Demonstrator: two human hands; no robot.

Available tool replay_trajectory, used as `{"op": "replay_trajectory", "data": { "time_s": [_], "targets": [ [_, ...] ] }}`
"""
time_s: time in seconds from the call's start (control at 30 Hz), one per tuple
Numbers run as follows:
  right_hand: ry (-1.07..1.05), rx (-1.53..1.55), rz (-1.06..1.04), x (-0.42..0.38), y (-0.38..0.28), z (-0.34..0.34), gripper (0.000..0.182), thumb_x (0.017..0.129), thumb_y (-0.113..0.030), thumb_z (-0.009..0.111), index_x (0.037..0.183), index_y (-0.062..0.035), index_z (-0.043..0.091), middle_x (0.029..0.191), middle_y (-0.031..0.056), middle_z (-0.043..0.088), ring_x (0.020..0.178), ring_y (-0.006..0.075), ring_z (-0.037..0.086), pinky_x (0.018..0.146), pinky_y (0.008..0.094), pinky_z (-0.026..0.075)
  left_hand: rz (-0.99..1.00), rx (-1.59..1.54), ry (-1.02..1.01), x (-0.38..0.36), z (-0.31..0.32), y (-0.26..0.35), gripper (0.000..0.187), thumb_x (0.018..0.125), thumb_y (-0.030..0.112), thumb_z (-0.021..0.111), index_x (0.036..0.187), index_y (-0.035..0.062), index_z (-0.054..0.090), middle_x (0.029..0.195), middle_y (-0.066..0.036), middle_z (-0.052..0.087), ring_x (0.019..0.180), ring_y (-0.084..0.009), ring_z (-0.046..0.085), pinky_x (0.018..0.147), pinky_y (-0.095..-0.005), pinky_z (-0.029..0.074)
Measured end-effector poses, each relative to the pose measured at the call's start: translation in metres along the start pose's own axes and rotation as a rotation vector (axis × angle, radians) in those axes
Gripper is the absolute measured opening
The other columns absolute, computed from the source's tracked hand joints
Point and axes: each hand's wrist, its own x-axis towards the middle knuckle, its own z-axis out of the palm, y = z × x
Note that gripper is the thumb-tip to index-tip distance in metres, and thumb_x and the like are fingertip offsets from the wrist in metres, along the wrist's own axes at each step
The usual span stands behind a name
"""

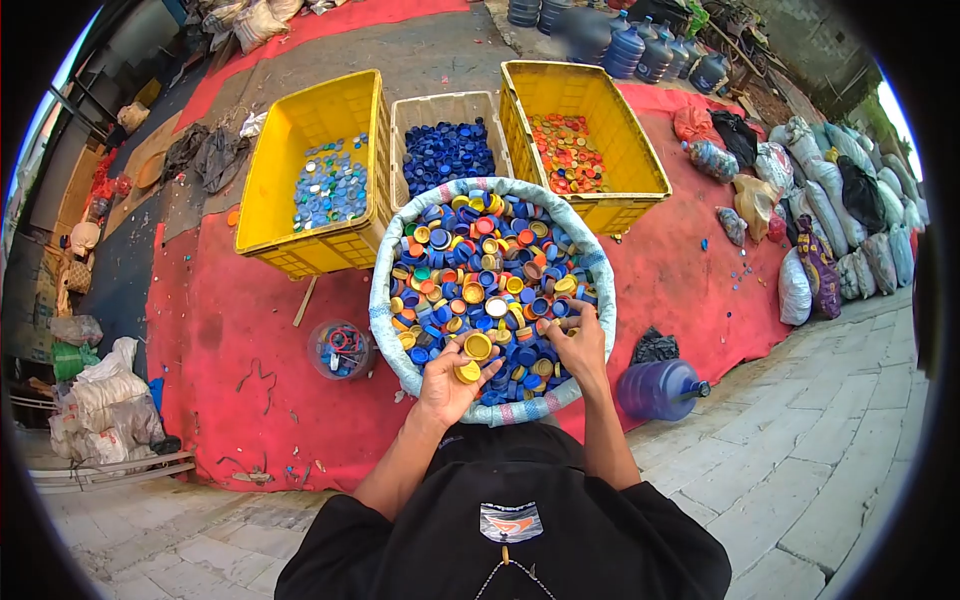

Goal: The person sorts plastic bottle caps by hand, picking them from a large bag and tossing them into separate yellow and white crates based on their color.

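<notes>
A round sack with a rolled, pale blue rim point(383, 290) is full of mixed bottle caps point(470, 255). Over its near left part, my left hand point(447, 388) is closed around yellow caps point(478, 347), one above another. My right hand point(580, 345) reaches over the near right part of the sack, its fingertips bent together at the caps. Whatever those fingers may hold is too small to make out. Beyond the sack, a white crate point(402, 100) holds dark blue caps point(445, 155).
A yellow crate point(275, 150) with pale caps stands left, another yellow crate point(625, 135) with orange caps right. A clear tub point(341, 350) sits left of the sack. A large blue bottle point(655, 390) lies to the right. Filled sacks point(825, 190) line the far right.
</notes>
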Motion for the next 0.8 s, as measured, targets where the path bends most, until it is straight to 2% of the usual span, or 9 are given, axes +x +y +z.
{"op": "replay_trajectory", "data": {
  "time_s": [0.07, 0.13, 0.23, 0.33, 0.37, 0.4, 0.5, 0.67, 0.8],
  "targets": [
    [-0.105, 0.488, 0.142, 0.002, 0.006, -0.010, 0.052, 0.084, -0.022, 0.070, 0.125, 0.0033, 0.051, 0.086, 0.0109, 0.067, 0.073, 0.0174, 0.064, 0.061, 0.0275, 0.049, -0.003, -0.022, -0.059, 0.002, 0.010, 0.001, 0.056, 0.070, -0.006, 0.048, 0.125, 0.0009, 0.048, 0.123, -0.019, 0.055, 0.121, -0.0342, 0.052, 0.108, -0.0468, 0.040],
    [-0.263, 1.082, 0.248, 0.003, 0.005, -0.024, 0.048, 0.086, -0.022, 0.064, 0.126, 0.0021, 0.051, 0.094, 0.0121, 0.066, 0.073, 0.0192, 0.063, 0.061, 0.0289, 0.050, -0.015, -0.037, -0.087, 0.007, 0.023, 0.005, 0.071, 0.061, -0.013, 0.044, 0.131, 0.0000, 0.042, 0.130, -0.020, 0.050, 0.127, -0.0347, 0.046, 0.113, -0.0464, 0.035],
    [-0.356, 1.524, 0.262, 0.005, 0.008, -0.028, 0.048, 0.083, -0.019, 0.057, 0.126, 0.0024, 0.051, 0.106, 0.0169, 0.063, 0.088, 0.0262, 0.065, 0.072, 0.0346, 0.055, -0.016, -0.035, -0.199, 0.021, 0.035, 0.006, 0.082, 0.058, -0.019, 0.041, 0.138, -0.0001, 0.034, 0.134, -0.020, 0.045, 0.130, -0.0348, 0.044, 0.117, -0.0476, 0.029],
    [-0.310, 1.710, 0.239, 0.002, -0.003, -0.029, 0.054, 0.075, -0.013, 0.054, 0.125, 0.0045, 0.050, 0.118, 0.0220, 0.059, 0.106, 0.0349, 0.062, 0.090, 0.0431, 0.054, -0.052, -0.022, -0.206, 0.034, 0.049, 0.004, 0.085, 0.058, -0.020, 0.041, 0.140, 0.0004, 0.032, 0.133, -0.021, 0.046, 0.130, -0.0345, 0.043, 0.117, -0.0477, 0.029],
    [-0.360, 1.775, 0.233, 0.003, 0.005, -0.030, 0.060, 0.067, -0.008, 0.052, 0.126, 0.0065, 0.048, 0.124, 0.0251, 0.056, 0.120, 0.0389, 0.054, 0.103, 0.0489, 0.046, -0.063, -0.042, -0.239, 0.041, 0.045, 0.000, 0.082, 0.062, -0.022, 0.045, 0.139, 0.0009, 0.033, 0.131, -0.020, 0.046, 0.130, -0.0352, 0.043, 0.117, -0.0483, 0.029],
    [-0.361, 1.809, 0.241, 0.003, 0.005, -0.031, 0.065, 0.062, -0.004, 0.050, 0.127, 0.0077, 0.047, 0.126, 0.0258, 0.055, 0.122, 0.0400, 0.052, 0.106, 0.0503, 0.043, -0.060, -0.036, -0.232, 0.047, 0.045, -0.004, 0.079, 0.064, -0.022, 0.047, 0.139, 0.0010, 0.033, 0.131, -0.020, 0.046, 0.130, -0.0354, 0.043, 0.117, -0.0483, 0.029],
    [-0.320, 1.758, 0.251, 0.002, 0.008, -0.036, 0.072, 0.055, 0.004, 0.047, 0.127, 0.0083, 0.046, 0.128, 0.0260, 0.054, 0.126, 0.0401, 0.049, 0.109, 0.0508, 0.039, -0.066, -0.020, -0.251, 0.065, 0.050, -0.018, 0.069, 0.073, -0.022, 0.054, 0.135, 0.0013, 0.036, 0.128, -0.019, 0.047, 0.129, -0.0359, 0.044, 0.117, -0.0482, 0.029],
    [-0.255, 1.709, 0.267, 0.009, 0.022, -0.057, 0.077, 0.056, 0.015, 0.039, 0.133, 0.0077, 0.038, 0.135, 0.0270, 0.047, 0.129, 0.0384, 0.046, 0.113, 0.0520, 0.034, -0.125, 0.126, -0.279, 0.096, 0.076, -0.036, 0.039, 0.091, -0.005, 0.057, 0.127, -0.0001, 0.045, 0.119, -0.016, 0.056, 0.118, -0.0262, 0.057, 0.105, -0.0379, 0.047],
    [-0.197, 1.681, 0.257, 0.034, 0.038, -0.071, 0.073, 0.060, 0.018, 0.038, 0.133, 0.0075, 0.037, 0.133, 0.0273, 0.047, 0.128, 0.0382, 0.047, 0.112, 0.0514, 0.035, -0.149, 0.092, -0.225, 0.132, 0.092, -0.048, 0.030, 0.091, -0.004, 0.056, 0.120, -0.0014, 0.049, 0.116, -0.015, 0.058, 0.114, -0.0267, 0.058, 0.103, -0.0376, 0.049]
  ]
}}
